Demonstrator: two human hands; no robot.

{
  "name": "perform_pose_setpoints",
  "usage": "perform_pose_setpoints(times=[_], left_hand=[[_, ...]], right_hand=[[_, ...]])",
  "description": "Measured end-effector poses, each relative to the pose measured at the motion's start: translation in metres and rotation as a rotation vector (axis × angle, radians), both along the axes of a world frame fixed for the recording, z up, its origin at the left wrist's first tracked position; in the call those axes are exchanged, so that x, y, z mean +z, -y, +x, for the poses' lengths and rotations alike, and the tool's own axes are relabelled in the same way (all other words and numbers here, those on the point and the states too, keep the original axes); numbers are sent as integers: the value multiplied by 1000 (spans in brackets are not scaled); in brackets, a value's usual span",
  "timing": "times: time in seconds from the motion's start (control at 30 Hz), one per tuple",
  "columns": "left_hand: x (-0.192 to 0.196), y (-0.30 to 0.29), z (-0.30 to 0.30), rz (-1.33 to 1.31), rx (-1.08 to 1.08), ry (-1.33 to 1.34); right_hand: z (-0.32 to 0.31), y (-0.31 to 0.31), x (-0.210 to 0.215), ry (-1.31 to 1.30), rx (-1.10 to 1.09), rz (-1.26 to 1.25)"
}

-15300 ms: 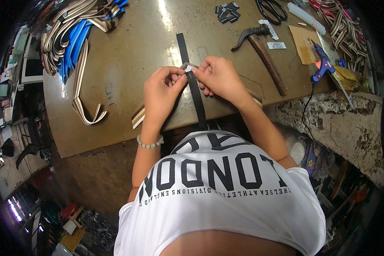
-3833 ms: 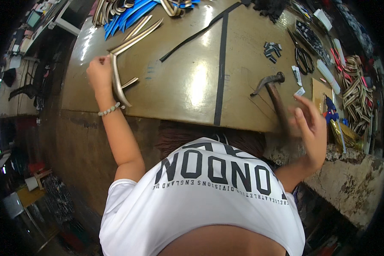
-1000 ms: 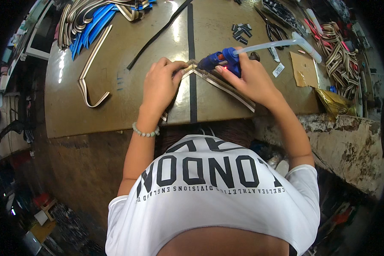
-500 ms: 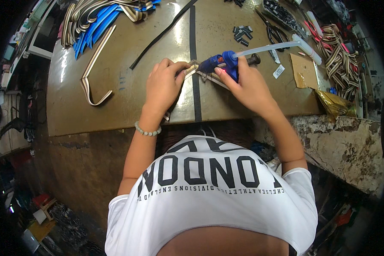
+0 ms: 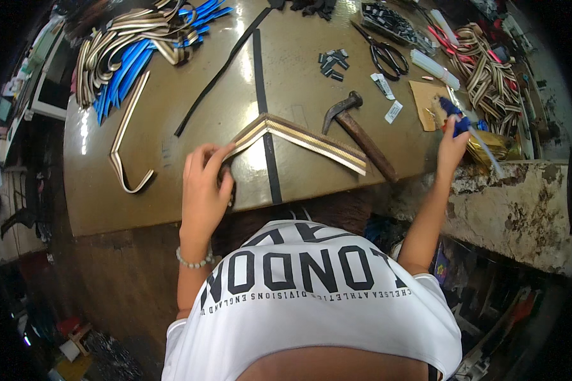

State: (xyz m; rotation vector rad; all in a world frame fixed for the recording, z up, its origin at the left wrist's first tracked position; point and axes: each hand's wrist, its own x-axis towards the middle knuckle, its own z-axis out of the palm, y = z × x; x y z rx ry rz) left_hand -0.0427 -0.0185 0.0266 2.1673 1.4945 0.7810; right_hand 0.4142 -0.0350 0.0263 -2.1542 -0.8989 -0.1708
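Observation:
A striped cream, gold and dark webbing strap (image 5: 318, 145) lies bent to a point across a black strip (image 5: 258, 76) on the table. My left hand (image 5: 203, 181) has its fingers curled over the left leg of the strap, with the thumb below; that end is partly hidden under the hand. Off to the right, my right hand (image 5: 450, 146) grips a blue glue gun (image 5: 456, 115), its nozzle over a brown cardboard piece (image 5: 424, 105). A translucent glue stick (image 5: 489, 154) sticks out of the gun's back. Just right of the strap lies a hammer (image 5: 365, 136) with a wooden handle.
Black-handled scissors or pliers (image 5: 388, 58), small black pieces (image 5: 332, 63) and spare glue sticks (image 5: 435, 70) lie at the far right. Striped straps are heaped at far left (image 5: 102, 63) and far right (image 5: 489, 82). A single folded strap (image 5: 117, 143) lies left.
My right hand has carried the glue gun away from the strap, rightward to the cardboard. My left hand has shifted left and nearer along the strap. The hammer now shows.

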Motion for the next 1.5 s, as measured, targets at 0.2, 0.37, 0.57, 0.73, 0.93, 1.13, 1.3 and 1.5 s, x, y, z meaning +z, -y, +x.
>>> perform_pose_setpoints(times=[0.2,0.37,0.57,0.73,0.93,1.13,1.3,1.5], left_hand=[[-2,3,-3,124,-49,-306],[4,10,-1,56,-104,-392],[-12,15,7,30,-63,-160],[-28,19,13,117,-29,-106],[-32,19,13,128,25,-33],[-36,-5,34,205,60,45],[-38,-6,40,183,13,-14],[-41,14,38,141,0,25]], right_hand=[[-67,41,29,-11,90,-661],[-143,17,-12,263,701,-336],[-108,-18,-16,378,620,-133],[-120,-107,-17,353,866,-133],[-108,-137,-46,438,947,-116],[-129,-90,-11,-396,808,-92],[-189,-30,-18,-728,956,-126],[-235,-18,-47,-309,906,51]])
